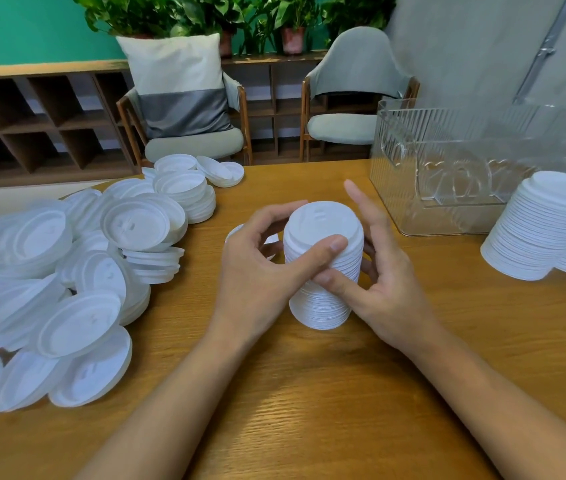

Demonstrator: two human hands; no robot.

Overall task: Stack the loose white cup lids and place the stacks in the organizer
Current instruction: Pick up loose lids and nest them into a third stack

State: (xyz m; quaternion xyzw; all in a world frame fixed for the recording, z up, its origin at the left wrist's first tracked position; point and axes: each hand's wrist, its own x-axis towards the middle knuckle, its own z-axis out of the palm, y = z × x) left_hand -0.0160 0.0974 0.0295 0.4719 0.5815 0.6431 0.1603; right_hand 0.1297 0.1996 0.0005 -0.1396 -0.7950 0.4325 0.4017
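The left hand (pixel 257 258) was curled round the left side of the stack of lids (pixel 321 311), its thumb laid across the front near the top and its fingers wrapped over the far rim. The right hand (pixel 385 278) gripped the same stack from the right: its thumb pressed the front lower down, just under the left thumb, and some fingers bent round the far side, while the forefinger stood straight up, free of the stack.

The stack stood upright on the wooden table (pixel 309 393), between the two hands and straight ahead of the person. A single lid (pixel 236 232) lay partly hidden behind the left hand. The heap of loose lids (pixel 67 271) sprawled to the left of that hand, with a few short stacks (pixel 184 192) at its far end. The clear organizer (pixel 396 150) stood beyond the right hand, and two tall finished stacks (pixel 544 230) stood on the table just beside its near corner.

Behind the table were a chair (pixel 191 143) bearing a white and grey cushion (pixel 177 84), a second chair (pixel 354 98), a low wooden shelf (pixel 32 116), potted plants (pixel 226 12) and a green wall (pixel 15 26)
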